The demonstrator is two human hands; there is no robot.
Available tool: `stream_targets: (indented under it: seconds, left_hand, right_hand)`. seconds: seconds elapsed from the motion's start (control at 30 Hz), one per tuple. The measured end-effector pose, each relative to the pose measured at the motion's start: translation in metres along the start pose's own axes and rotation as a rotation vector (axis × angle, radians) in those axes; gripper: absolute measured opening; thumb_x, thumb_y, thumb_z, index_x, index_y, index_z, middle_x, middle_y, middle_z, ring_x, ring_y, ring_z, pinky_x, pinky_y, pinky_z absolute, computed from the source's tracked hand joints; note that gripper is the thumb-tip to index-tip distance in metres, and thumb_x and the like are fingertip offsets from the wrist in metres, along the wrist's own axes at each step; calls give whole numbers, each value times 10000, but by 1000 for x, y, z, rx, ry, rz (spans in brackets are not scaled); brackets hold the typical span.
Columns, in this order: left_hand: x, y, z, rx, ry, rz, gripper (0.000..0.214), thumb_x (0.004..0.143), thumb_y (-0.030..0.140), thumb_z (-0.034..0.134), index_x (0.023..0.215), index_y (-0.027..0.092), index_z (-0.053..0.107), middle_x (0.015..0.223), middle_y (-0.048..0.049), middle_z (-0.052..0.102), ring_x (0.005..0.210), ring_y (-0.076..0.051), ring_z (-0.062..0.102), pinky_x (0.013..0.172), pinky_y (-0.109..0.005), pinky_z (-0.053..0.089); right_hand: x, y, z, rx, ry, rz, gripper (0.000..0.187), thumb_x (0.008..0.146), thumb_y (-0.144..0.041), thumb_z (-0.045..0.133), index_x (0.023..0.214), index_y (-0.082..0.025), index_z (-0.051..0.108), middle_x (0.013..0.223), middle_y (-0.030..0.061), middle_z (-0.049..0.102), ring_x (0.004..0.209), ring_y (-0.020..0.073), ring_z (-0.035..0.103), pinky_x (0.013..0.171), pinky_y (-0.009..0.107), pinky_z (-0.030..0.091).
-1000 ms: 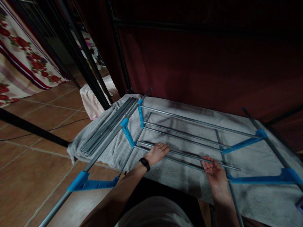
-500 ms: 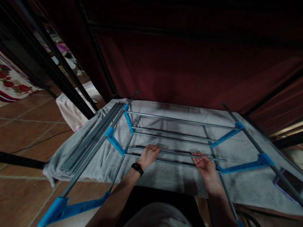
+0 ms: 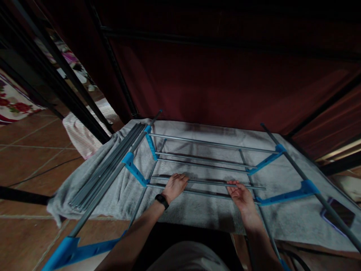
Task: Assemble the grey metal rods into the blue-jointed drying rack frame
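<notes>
Left hand (image 3: pixel 175 186) lies flat, fingers spread, palm down on the near rod (image 3: pixel 208 182), as half a second ago. Right hand (image 3: pixel 239 195) is palm-up with fingers curled at the same rod; whether the grip closes cannot be told. The rod lies across the towel (image 3: pixel 203 214), its left end at a blue bracket (image 3: pixel 137 174) and its right end free, just short of the right bracket (image 3: pixel 284 195). Both hands have kept their places on it; only the view has drifted slightly.
</notes>
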State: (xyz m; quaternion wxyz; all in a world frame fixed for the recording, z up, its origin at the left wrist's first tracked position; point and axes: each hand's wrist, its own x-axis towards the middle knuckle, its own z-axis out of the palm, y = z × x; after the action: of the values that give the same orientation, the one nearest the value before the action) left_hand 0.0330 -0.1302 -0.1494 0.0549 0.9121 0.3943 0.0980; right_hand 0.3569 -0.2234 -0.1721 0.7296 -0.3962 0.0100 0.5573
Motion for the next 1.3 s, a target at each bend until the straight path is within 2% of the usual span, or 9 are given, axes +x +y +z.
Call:
stream_targets:
  seconds: [0.4, 0.77, 1.07, 1.3]
  left_hand:
    - [0, 2, -4, 34, -2, 1, 178, 978, 181, 493, 995, 206, 668, 987, -51, 722, 921, -210, 671, 920, -360, 450]
    - [-1, 5, -6, 37, -14, 4, 172, 983, 195, 482, 979, 206, 654, 949, -52, 699, 916, -206, 649, 907, -350, 453]
    - [-5, 7, -2, 109, -13, 28, 178, 994, 164, 462, 971, 175, 638, 956, -70, 685, 901, -213, 626, 878, -362, 432]
    - [-6, 6, 2, 133, -10, 48, 210, 1001, 153, 445, 1057, 185, 645, 976, -64, 683, 898, -210, 618, 881, -364, 424]
  right_hand:
    - [2, 2, -7, 7, -38, 16, 167, 688, -125, 756, 808, -197, 665, 869, -12, 716, 841, 129, 703, 861, 295, 602]
    - [0, -2, -16, -23, -71, 15, 230, 677, -133, 779, 863, -217, 672, 861, -39, 712, 897, 135, 706, 946, 324, 571]
    - [6, -3, -22, -3, -65, 60, 247, 667, -102, 764, 859, -221, 666, 856, -29, 732, 871, 132, 715, 896, 291, 590]
    - [7, -3, -22, 4, -71, 67, 223, 697, -101, 728, 868, -233, 675, 858, -27, 734, 868, 133, 718, 882, 290, 603]
